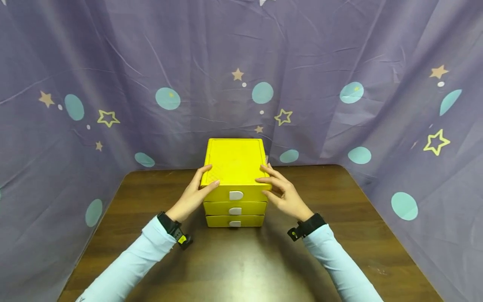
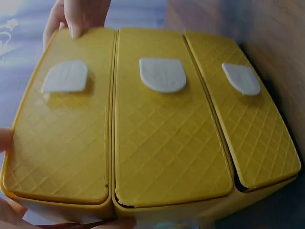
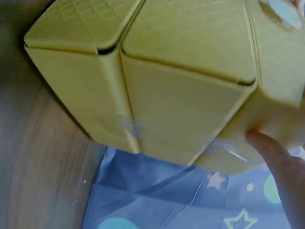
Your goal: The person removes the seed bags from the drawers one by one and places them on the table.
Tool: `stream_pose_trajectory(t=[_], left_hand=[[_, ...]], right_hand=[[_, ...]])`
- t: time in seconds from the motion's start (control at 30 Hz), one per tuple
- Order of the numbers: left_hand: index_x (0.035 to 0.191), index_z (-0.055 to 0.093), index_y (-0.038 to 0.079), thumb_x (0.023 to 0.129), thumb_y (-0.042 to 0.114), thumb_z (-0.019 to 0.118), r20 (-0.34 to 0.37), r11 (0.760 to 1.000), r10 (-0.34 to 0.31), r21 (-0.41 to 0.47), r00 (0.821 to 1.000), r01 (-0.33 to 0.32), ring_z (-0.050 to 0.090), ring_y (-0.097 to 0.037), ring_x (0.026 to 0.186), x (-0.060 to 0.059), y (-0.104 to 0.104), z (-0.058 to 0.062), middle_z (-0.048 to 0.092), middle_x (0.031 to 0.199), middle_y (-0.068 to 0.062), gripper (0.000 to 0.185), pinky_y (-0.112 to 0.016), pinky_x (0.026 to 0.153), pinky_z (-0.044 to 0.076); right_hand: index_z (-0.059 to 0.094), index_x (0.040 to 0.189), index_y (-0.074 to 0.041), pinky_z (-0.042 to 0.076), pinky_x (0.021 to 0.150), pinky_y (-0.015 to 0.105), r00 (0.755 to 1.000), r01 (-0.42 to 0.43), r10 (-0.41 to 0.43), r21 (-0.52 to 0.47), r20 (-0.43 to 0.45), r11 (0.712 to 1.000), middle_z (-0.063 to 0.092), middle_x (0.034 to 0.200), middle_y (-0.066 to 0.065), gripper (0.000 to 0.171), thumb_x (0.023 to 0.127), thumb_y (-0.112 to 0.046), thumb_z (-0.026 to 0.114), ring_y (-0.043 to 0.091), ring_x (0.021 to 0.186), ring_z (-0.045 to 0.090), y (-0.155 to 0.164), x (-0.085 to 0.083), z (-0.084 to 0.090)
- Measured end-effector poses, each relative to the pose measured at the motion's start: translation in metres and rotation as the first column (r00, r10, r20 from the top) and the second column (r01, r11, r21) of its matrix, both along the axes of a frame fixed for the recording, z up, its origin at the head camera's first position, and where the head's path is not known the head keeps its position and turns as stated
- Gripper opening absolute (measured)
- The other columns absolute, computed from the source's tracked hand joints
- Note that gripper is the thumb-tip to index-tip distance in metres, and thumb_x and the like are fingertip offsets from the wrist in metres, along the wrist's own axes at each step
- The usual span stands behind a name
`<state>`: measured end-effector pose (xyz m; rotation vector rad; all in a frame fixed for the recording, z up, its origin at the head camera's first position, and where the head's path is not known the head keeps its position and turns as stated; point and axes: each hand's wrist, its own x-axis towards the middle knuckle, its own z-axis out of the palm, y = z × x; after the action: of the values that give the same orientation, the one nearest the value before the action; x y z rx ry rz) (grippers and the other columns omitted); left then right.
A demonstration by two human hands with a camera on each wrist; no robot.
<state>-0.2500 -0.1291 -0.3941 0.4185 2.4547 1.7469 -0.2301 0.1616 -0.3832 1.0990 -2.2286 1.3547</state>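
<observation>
Yellow drawer unit (image 1: 235,178), 3 drawers (image 2: 164,133) stacked; counter (image 1: 162,191) beneath unit, curtain (image 1: 211,54) behind unit. L hand (image 1: 192,193): thumb & fingers spread at unit's left upper edge. R hand (image 1: 288,197): spread likewise at unit's right upper edge, thumb by front corner. Risk (est.): uneven L vs. R push could skew unit; fwd. tilt could let drawers slide out, esp. w/ no finger against lower fronts.

A purple curtain (image 1: 211,50), printed with teal ovals (image 1: 262,92), white dots (image 1: 244,84), tan stars (image 1: 237,74) and yellow star outlines (image 1: 108,118), hangs behind and beside a brown wood-grain bench (image 1: 151,197); pale glare (image 1: 245,274) marks the near surface.
</observation>
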Motion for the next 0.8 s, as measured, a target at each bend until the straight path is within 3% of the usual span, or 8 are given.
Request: stream_pose_trajectory(t=[0.07,0.1,0.23,0.3,0.43,0.53,0.67,0.8], left_hand=[[0.143,0.024,0.028,0.085,0.053,0.058,0.001,1.0,0.002,0.001,1.0,-0.002,0.015,-0.021,0.138,-0.003,0.007,0.001,0.016,0.152,0.001,0.071,-0.053,0.106,0.021],[0.143,0.024,0.028,0.085,0.053,0.058,0.0,1.0,0.002,0.005,1.0,-0.002,0.016,-0.021,0.137,-0.004,0.009,0.001,0.016,0.152,0.001,0.071,-0.052,0.106,0.022],[0.143,0.025,0.026,0.088,0.048,0.058,-0.016,1.0,-0.003,0.016,1.0,0.003,0.017,-0.022,0.137,-0.012,0.016,0.001,0.017,0.152,-0.002,0.068,-0.05,0.106,0.024],[0.143,0.025,0.025,0.089,0.045,0.058,-0.016,1.0,-0.01,0.022,1.0,0.011,0.016,-0.022,0.138,-0.015,0.017,0.0,0.016,0.152,-0.002,0.066,-0.049,0.107,0.023],[0.143,0.026,0.021,0.09,0.038,0.058,-0.006,0.997,-0.037,0.064,0.999,0.037,0.017,-0.022,0.136,-0.021,0.017,0.004,0.017,0.151,-0.003,0.064,-0.048,0.107,0.024],[0.141,0.03,0.02,0.09,0.037,0.06,-0.005,0.996,-0.037,0.076,0.999,0.037,0.025,-0.022,0.132,-0.028,0.016,0.005,0.021,0.149,-0.003,0.061,-0.047,0.103,0.029],[0.136,0.039,0.02,0.092,0.04,0.056,0.033,0.997,0.01,0.081,0.999,-0.013,0.032,-0.024,0.127,-0.043,0.014,0.009,0.03,0.143,-0.006,0.052,-0.049,0.099,0.034],[0.142,0.035,0.023,0.092,0.044,0.053,0.082,0.99,0.086,0.102,0.993,-0.094,0.037,-0.027,0.126,-0.064,0.013,0.019,0.032,0.142,-0.011,0.057,-0.05,0.096,0.038]], right_hand=[[0.058,0.115,0.007,0.049,0.077,0.02,0.999,0.033,-0.033,-0.015,0.011,0.999,0.034,0.14,0.027,0.034,0.082,0.015,0.059,0.042,0.128,0.033,0.004,-0.004,-0.002],[0.058,0.116,0.006,0.049,0.07,0.019,0.998,0.055,-0.055,-0.017,0.011,0.998,0.034,0.141,0.026,0.034,0.082,0.015,0.058,0.039,0.12,0.043,0.006,-0.006,-0.004],[0.056,0.114,0.005,0.044,0.058,0.019,0.991,0.135,-0.136,-0.028,-0.015,0.99,0.035,0.141,0.024,0.032,0.083,0.015,0.057,0.028,0.097,0.053,0.008,-0.011,-0.009],[0.055,0.112,0.006,0.041,0.055,0.019,0.986,0.161,-0.163,-0.04,-0.033,0.986,0.036,0.14,0.025,0.03,0.083,0.015,0.057,0.024,0.08,0.05,0.008,-0.013,-0.011],[0.054,0.109,0.008,0.038,0.053,0.019,0.981,0.184,-0.188,-0.064,-0.054,0.981,0.037,0.138,0.027,0.028,0.082,0.016,0.057,0.026,0.073,0.046,0.005,-0.014,-0.013],[0.054,0.109,0.008,0.041,0.056,0.019,0.982,0.18,-0.184,-0.077,-0.041,0.981,0.037,0.138,0.027,0.028,0.082,0.017,0.056,0.035,0.098,0.052,0.005,-0.017,-0.014],[0.053,0.109,0.009,0.044,0.06,0.023,0.985,0.166,-0.169,-0.087,-0.023,0.982,0.036,0.139,0.027,0.028,0.083,0.017,0.056,0.04,0.122,0.041,0.006,-0.022,-0.015],[0.053,0.109,0.009,0.044,0.06,0.025,0.986,0.164,-0.165,-0.091,-0.002,0.982,0.035,0.14,0.025,0.027,0.083,0.017,0.055,0.037,0.119,0.044,0.006,-0.025,-0.016]])
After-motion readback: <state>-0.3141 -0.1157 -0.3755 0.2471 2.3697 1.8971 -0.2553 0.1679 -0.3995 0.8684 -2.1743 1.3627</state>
